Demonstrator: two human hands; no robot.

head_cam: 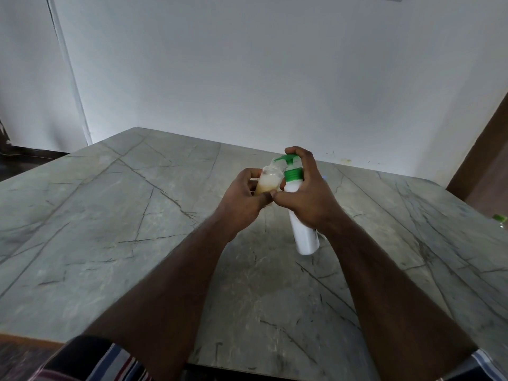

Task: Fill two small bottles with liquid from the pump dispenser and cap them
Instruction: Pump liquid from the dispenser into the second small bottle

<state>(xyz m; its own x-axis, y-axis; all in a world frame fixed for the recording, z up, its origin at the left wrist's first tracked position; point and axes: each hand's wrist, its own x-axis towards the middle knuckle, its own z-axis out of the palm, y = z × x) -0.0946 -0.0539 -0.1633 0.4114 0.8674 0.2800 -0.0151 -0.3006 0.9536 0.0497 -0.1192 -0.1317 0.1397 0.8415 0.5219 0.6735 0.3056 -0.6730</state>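
Note:
My left hand (pixel 246 198) grips a small clear bottle (pixel 268 182) partly filled with a cloudy yellowish liquid, its open mouth tilted up under the pump's spout. My right hand (pixel 308 196) wraps around a white pump dispenser (pixel 303 232) with a green collar and green pump head (pixel 287 158); my fingers rest on top of the pump head. The dispenser leans, its base near or on the table. Both are held above the middle of the table. A second small bottle and the caps are not clearly visible.
A grey marble table (pixel 123 215) spreads out around the hands, with a white wall behind it. At the far right edge a small clear object with a green top (pixel 500 220) pokes into view. A brown door frame (pixel 478 160) stands at right.

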